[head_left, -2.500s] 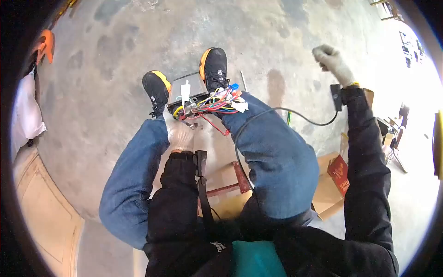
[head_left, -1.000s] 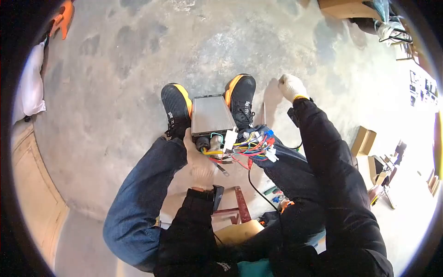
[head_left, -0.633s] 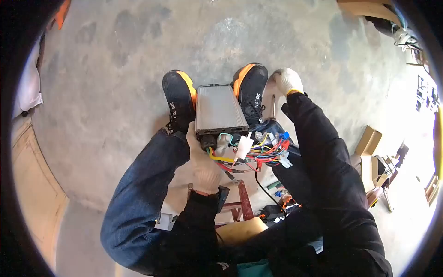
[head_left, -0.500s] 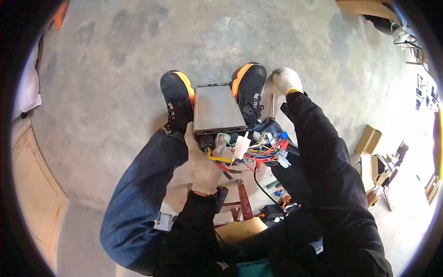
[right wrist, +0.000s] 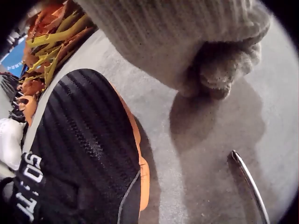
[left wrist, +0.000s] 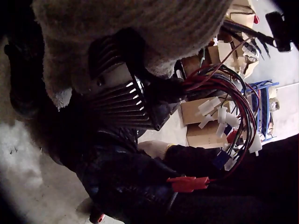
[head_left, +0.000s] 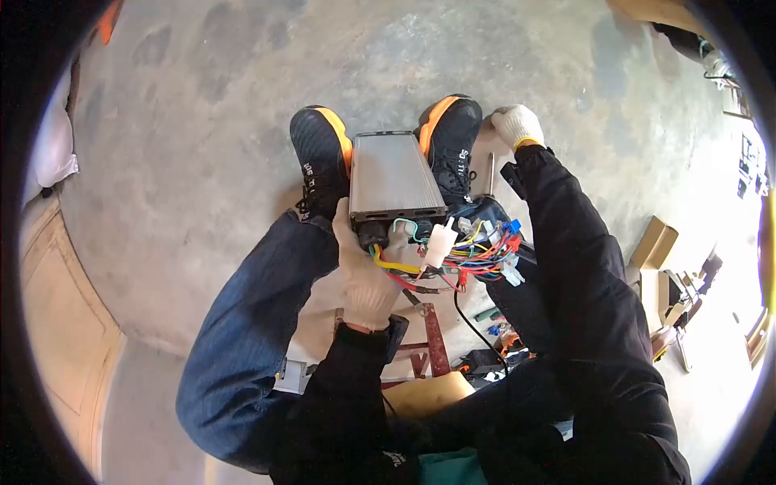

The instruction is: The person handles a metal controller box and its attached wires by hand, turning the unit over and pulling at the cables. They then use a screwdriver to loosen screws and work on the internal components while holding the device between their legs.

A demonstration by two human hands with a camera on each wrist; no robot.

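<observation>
My gloved left hand (head_left: 368,283) grips a grey finned metal box (head_left: 396,174) at its near left end, between the shoes. A bundle of coloured wires (head_left: 481,263) with white, blue and red connectors hangs from that end. The left wrist view shows the glove (left wrist: 135,28) wrapped over the box's dark fins (left wrist: 121,105), wires (left wrist: 229,88) trailing away. Beside the right shoe, my right hand (head_left: 517,127) is held with curled fingers above the floor; nothing shows in it. A thin metal rod (head_left: 491,174) lies on the floor close by, apart from the glove (right wrist: 187,51).
Black shoes with orange soles (head_left: 323,153) stand either side of the box. Below the wires are a dark red frame (head_left: 436,343) and small tools (head_left: 485,360). Open cardboard boxes (head_left: 655,242) stand at right, a wooden panel (head_left: 69,323) at left, a white bag (head_left: 52,153) above it.
My right hand has come from far out at right to beside the right shoe. The box, still gripped by my left hand, now shows more of its broad ribbed face.
</observation>
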